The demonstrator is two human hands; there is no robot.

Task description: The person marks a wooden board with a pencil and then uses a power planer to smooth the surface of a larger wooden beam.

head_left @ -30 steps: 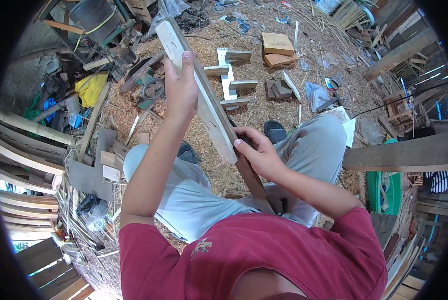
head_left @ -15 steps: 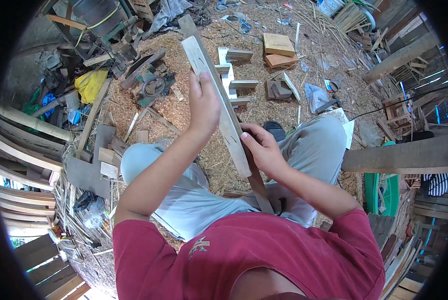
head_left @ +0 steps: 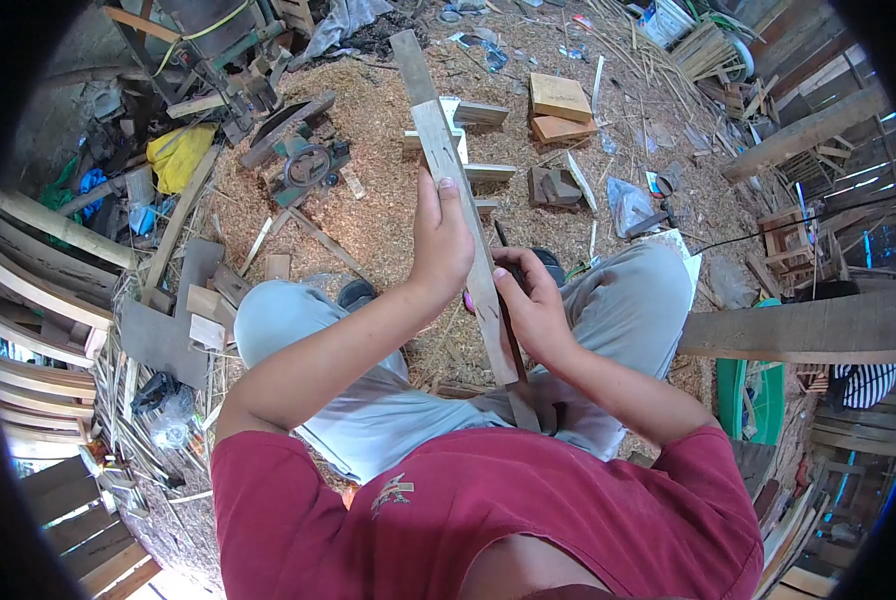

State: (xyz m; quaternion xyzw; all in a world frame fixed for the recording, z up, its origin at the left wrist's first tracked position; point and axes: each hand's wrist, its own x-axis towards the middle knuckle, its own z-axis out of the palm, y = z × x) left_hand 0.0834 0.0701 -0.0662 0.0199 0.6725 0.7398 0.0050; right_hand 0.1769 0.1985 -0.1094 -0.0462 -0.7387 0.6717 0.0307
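Shavings cover the floor below. My left hand and right hand are clamped on the pale board, lengthwise against a longer strip above my lap. Even pressure should keep the 2 aligned. Long axis: lap to forward-left, far end forward.

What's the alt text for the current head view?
A seated person's left hand and right hand hold a pale wooden strip against a longer wooden board, slanting away from the lap. Stacked wood blocks sit beyond on a shavings-strewn floor.
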